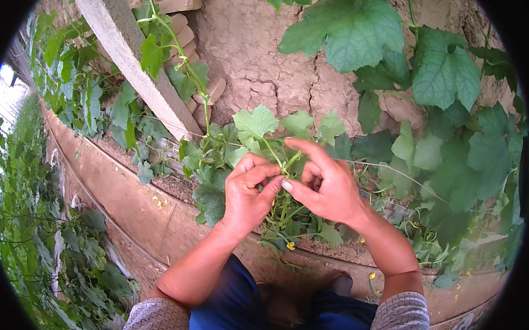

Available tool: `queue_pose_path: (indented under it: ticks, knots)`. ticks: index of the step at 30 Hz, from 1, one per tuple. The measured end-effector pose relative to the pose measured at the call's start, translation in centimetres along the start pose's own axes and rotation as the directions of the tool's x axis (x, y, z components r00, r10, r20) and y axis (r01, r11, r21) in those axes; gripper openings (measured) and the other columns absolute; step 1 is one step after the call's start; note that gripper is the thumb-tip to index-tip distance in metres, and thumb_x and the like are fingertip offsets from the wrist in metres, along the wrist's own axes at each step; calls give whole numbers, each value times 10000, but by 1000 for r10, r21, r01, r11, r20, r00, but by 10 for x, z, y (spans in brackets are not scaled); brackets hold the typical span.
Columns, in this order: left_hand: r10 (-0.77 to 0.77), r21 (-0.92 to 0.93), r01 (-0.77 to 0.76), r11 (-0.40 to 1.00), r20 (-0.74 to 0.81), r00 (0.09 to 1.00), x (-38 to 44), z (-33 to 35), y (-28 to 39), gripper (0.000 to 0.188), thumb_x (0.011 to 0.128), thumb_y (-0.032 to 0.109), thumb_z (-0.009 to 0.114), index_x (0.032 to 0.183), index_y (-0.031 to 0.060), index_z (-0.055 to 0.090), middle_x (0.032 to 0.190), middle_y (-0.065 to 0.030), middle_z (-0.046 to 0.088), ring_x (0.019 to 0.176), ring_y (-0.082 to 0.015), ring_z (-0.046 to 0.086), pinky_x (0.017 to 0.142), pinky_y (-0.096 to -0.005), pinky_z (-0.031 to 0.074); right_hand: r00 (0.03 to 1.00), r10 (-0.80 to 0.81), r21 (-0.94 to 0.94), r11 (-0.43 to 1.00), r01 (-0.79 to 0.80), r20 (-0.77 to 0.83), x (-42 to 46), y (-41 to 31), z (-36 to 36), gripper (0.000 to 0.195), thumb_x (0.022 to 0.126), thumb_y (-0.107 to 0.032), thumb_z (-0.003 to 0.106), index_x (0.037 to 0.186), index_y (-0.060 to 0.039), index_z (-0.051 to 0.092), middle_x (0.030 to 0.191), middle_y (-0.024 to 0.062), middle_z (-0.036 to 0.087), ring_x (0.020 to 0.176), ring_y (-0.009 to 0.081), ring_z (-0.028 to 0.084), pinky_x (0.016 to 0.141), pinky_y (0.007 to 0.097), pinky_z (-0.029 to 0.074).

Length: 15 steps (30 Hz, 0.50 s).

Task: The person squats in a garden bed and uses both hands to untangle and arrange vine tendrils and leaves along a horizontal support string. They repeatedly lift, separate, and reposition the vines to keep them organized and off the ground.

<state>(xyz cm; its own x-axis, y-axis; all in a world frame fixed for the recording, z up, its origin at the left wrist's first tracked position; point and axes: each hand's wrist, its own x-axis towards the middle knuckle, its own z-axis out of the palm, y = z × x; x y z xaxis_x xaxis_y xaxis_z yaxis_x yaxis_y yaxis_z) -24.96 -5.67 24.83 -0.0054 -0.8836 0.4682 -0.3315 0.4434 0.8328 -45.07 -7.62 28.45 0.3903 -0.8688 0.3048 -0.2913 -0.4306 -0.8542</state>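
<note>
My left hand [251, 193] pinches a thin green stem of a climbing vine [272, 152] between thumb and forefinger. Close against it, my right hand [323, 181] has its thumb tip at the same stem and its forefinger raised and bent away; whether it grips anything is unclear. Pale lobed leaves [256, 121] of the vine rise just above both hands. A thin string [379, 165] runs across behind the hands. Beneath them hang stems and tendrils, with a small yellow flower [290, 245] lower down.
A cracked mud wall [256, 54] stands beyond the plants, with a slanting concrete post [132, 57] at the left. Large green leaves [350, 31] hang at the upper right. A narrow earthen path [142, 221] curves past my legs, with dense vines [28, 190] along its far left side.
</note>
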Motion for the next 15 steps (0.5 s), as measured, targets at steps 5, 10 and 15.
queue_pose_path:
  ticks: [5,10,15]
  knots:
    - [23,80,-26,996,34,999,0,0,5,203,826,7,877,1013,18,798,890,-32,651,727,-97,597,633,-250,507,996,-3,-67,998,9,86,8,11,-3,327,897,-141,794,1196,-31,722,602,78,614,505,148,592,506,340,453]
    - [14,38,-15,999,31,999,0,-1,8,207,823,0,877,1014,20,800,889,-41,659,742,-105,619,646,-250,521,879,-440,-160,896,415,-183,6,27,16,337,856,-2,811,1186,-18,745,651,45,631,510,136,570,499,287,441]
    - [31,44,-33,998,39,999,0,-2,10,177,821,-39,856,979,13,794,896,-44,664,740,-107,625,641,-252,526,692,-721,-511,611,605,-44,2,30,6,386,820,-14,837,1196,-16,749,703,55,680,546,181,632,513,304,473]
